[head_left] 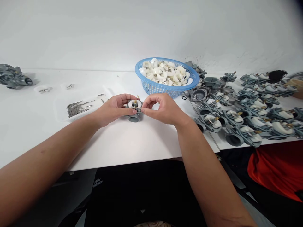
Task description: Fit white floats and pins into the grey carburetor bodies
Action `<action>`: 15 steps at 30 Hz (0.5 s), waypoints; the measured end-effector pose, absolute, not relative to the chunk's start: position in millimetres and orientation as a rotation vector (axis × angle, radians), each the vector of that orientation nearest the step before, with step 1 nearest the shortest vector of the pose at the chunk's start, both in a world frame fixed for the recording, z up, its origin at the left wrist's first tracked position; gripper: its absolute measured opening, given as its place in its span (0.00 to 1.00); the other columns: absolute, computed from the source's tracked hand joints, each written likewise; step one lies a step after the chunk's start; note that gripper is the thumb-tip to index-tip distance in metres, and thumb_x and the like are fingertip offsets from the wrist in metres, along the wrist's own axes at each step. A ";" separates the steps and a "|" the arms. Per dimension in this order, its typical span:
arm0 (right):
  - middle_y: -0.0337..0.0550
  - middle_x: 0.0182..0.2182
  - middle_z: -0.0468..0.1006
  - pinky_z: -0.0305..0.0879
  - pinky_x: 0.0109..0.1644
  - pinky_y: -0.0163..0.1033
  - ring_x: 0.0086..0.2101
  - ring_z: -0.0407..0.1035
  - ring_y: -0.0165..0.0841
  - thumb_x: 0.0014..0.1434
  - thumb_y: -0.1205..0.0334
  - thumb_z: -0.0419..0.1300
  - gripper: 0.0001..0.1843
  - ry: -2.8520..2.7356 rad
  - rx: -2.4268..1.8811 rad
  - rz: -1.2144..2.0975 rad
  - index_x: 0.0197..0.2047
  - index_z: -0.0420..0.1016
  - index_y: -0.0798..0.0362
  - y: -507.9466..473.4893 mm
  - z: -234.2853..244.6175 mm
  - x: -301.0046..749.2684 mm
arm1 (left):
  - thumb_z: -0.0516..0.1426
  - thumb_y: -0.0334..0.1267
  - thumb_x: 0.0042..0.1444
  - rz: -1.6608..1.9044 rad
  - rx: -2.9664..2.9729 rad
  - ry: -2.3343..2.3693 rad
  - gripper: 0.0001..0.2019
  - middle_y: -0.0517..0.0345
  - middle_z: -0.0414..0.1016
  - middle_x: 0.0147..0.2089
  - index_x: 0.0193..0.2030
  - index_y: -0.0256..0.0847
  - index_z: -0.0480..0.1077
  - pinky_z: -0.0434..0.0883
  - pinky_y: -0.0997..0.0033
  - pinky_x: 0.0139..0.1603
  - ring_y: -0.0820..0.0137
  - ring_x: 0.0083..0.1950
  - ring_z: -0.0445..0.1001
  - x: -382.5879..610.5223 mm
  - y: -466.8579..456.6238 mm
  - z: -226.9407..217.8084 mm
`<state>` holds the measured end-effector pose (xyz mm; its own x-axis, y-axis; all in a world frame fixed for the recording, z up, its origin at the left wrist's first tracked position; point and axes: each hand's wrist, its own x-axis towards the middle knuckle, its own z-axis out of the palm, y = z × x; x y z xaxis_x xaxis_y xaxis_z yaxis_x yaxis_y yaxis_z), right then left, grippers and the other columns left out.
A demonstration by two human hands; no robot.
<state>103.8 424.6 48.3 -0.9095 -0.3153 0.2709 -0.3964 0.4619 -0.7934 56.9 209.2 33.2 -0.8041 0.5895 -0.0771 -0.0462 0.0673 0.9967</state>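
A grey metal carburetor body (134, 117) rests on the white table (118, 145) in front of me, with a white float piece (138, 103) on its top. My left hand (113, 108) grips the body from the left, fingers curled round it. My right hand (163, 108) pinches at the float and its small metal fitting from the right.
A blue basket (151, 86) of white floats stands just behind. Several assembled grey carburetors (246, 116) cover the table to the right. A clear tray with small metal pins (75, 108) lies left. Another carburetor (14, 77) sits far left. Red cloth (279, 170) is below right.
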 end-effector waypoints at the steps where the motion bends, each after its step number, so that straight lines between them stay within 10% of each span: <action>1: 0.41 0.31 0.79 0.66 0.40 0.37 0.33 0.69 0.31 0.53 0.66 0.63 0.03 -2.609 0.641 1.450 0.31 0.79 0.54 424.6 48.2 103.8 | 0.72 0.37 0.45 1.787 0.540 1.880 0.26 0.54 0.77 0.43 0.51 0.38 0.72 0.77 0.64 0.44 0.68 0.41 0.77 57.0 209.1 33.3; 15: 0.41 0.34 0.81 0.66 0.42 0.37 0.34 0.70 0.30 0.58 0.63 0.64 0.05 -2.594 0.710 1.440 0.34 0.80 0.55 427.6 45.7 101.6 | 0.71 0.37 0.49 1.754 0.543 1.856 0.24 0.54 0.76 0.43 0.53 0.39 0.73 0.77 0.68 0.42 0.70 0.40 0.77 51.9 205.0 30.1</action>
